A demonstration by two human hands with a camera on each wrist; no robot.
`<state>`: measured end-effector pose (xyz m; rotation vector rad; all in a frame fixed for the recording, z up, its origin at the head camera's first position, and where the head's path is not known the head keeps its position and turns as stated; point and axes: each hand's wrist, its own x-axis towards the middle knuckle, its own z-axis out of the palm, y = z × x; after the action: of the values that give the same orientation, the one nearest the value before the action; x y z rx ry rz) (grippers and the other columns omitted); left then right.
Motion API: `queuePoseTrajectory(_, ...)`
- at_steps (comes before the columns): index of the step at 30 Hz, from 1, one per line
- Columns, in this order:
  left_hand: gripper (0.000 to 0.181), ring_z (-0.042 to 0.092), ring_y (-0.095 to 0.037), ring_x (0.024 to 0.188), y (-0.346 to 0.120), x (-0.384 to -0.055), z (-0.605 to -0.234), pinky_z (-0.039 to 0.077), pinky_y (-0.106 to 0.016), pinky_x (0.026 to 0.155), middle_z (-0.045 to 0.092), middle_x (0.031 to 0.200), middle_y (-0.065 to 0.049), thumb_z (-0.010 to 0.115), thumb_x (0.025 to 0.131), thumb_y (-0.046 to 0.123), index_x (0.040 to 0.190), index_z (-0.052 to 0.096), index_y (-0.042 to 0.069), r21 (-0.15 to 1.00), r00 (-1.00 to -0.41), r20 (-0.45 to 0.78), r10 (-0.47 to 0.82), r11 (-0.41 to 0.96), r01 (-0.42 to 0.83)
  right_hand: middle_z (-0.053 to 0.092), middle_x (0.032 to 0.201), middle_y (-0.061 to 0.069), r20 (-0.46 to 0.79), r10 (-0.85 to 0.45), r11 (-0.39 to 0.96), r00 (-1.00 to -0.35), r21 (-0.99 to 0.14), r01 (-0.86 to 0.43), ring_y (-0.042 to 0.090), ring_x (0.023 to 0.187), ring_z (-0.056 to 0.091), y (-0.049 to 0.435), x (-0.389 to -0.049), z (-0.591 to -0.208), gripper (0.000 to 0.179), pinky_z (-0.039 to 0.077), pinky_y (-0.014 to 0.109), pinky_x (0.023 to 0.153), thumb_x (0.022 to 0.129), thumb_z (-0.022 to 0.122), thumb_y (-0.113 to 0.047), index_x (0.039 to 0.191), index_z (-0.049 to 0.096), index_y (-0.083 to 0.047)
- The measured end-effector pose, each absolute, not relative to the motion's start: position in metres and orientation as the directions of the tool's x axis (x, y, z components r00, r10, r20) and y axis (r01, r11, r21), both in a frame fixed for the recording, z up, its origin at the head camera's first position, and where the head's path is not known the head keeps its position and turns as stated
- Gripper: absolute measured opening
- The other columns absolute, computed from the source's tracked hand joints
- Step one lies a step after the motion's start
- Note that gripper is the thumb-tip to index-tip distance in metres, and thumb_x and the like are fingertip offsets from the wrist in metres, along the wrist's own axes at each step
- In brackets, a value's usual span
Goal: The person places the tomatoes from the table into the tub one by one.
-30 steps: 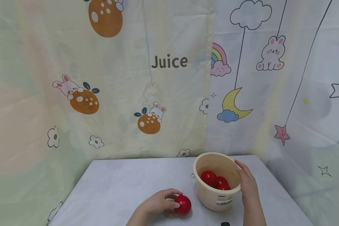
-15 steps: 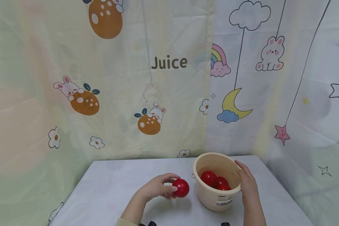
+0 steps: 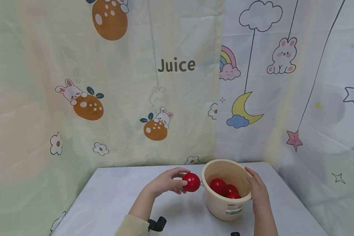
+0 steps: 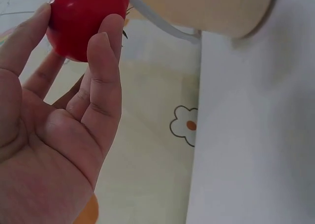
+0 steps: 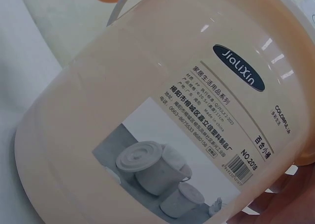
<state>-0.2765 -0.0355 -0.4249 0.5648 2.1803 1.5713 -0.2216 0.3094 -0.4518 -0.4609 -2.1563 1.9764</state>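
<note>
In the head view my left hand (image 3: pixel 172 181) holds a glossy red ball (image 3: pixel 191 182) by its fingertips, up off the table and just left of the bucket's rim. The left wrist view shows the thumb and fingers around the same ball (image 4: pixel 83 19). On the table stands a cream plastic bucket (image 3: pixel 221 206), with several red balls (image 3: pixel 218 186) inside. My right hand (image 3: pixel 259 190) grips the bucket's rim on its right side. Up close in the right wrist view is the bucket's printed label (image 5: pixel 216 120); only part of the right hand shows there.
The white table (image 3: pixel 118 193) ends at a cartoon-printed curtain (image 3: pixel 177 144) behind and at both sides. A black wrist strap piece (image 3: pixel 157 224) sits on the left wrist. The bucket's grey handle (image 4: pixel 162 22) hangs on its left side.
My left hand has lifted the red ball off the table, moving it upward in view and away from me to beside the bucket's rim. The right hand and bucket have stayed put.
</note>
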Motion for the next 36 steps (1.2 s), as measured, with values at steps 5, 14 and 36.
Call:
queuePoseTrajectory(5, 0.054, 0.072, -0.026, 0.09, -0.027, -0.281, -0.414, 0.061, -0.041, 0.077, 0.06, 0.13, -0.003, 0.081, 0.08, 0.037, 0.129, 0.058, 0.035, 0.953, -0.837, -0.067, 0.544, 0.283, 0.108, 0.024, 0.164, 0.009, -0.082, 0.346, 0.06, -0.935, -0.992, 0.109, 0.041, 0.15, 0.022, 0.309, -0.222, -0.451, 0.055, 0.023, 0.071, 0.113, 0.103, 0.027, -0.052, 0.154, 0.031, -0.033)
queuePoseTrajectory(14, 0.048, 0.073, -0.027, 0.091, -0.012, -0.287, -0.396, 0.06, -0.04, 0.079, 0.059, 0.13, -0.001, 0.078, 0.084, 0.032, 0.127, 0.059, 0.036, 0.952, -0.805, -0.056, 0.59, 0.274, 0.135, 0.022, 0.165, 0.008, -0.098, 0.333, 0.049, -0.938, -0.991, 0.121, 0.04, 0.15, 0.021, 0.309, -0.221, -0.449, 0.056, 0.024, 0.071, 0.112, 0.102, 0.028, -0.055, 0.155, 0.029, -0.034)
queuePoseTrajectory(36, 0.041, 0.069, -0.018, 0.093, 0.054, -0.298, -0.377, 0.061, -0.04, 0.075, 0.062, 0.121, 0.005, 0.077, 0.085, 0.029, 0.123, 0.062, 0.038, 0.908, -0.767, -0.077, 0.637, 0.363, 0.21, 0.023, 0.164, 0.01, -0.105, 0.336, 0.057, -0.936, -0.99, 0.132, 0.04, 0.149, 0.023, 0.31, -0.223, -0.45, 0.057, 0.025, 0.068, 0.113, 0.103, 0.027, -0.053, 0.156, 0.028, -0.032)
